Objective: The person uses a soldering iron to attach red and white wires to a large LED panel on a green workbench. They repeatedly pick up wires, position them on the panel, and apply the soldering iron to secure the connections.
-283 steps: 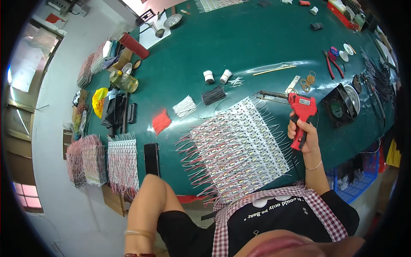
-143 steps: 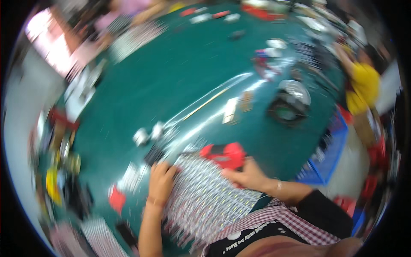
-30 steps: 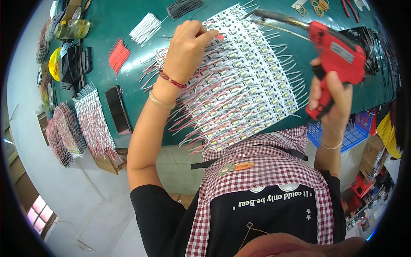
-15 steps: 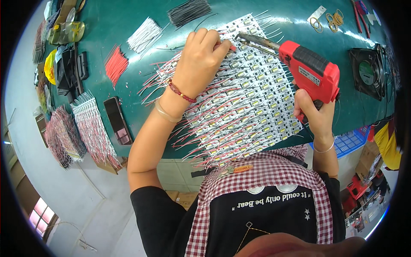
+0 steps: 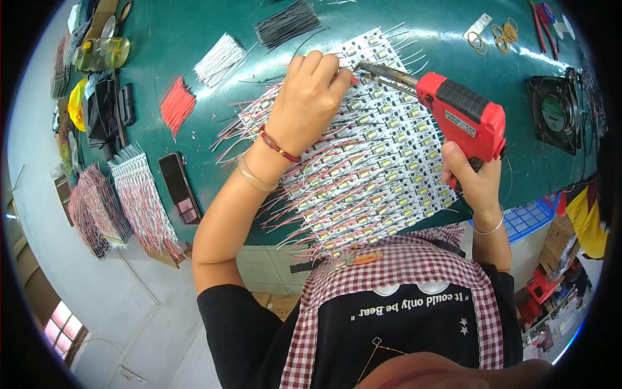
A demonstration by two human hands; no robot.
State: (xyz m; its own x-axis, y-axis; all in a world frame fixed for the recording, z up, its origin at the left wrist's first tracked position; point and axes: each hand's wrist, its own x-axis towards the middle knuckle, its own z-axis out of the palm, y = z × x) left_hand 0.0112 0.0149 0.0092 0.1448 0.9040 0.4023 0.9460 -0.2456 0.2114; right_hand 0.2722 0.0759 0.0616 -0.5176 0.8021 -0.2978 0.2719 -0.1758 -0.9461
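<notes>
Left hand (image 5: 308,94): your fingertips pinch a small red piece (image 5: 354,81) over the board panel's far end | Right hand (image 5: 476,178): yours is clamped round the red soldering gun (image 5: 463,113), long axis slanting far-left, tip just right of your left fingertips | Board panel (image 5: 395,159): flat on the tabletop (image 5: 172,39), between your forearms

Circuit-board panel (image 5: 395,142) partly hidden behind the left hand (image 5: 304,100), pliers (image 5: 537,27) cut off at the top edge.
</notes>
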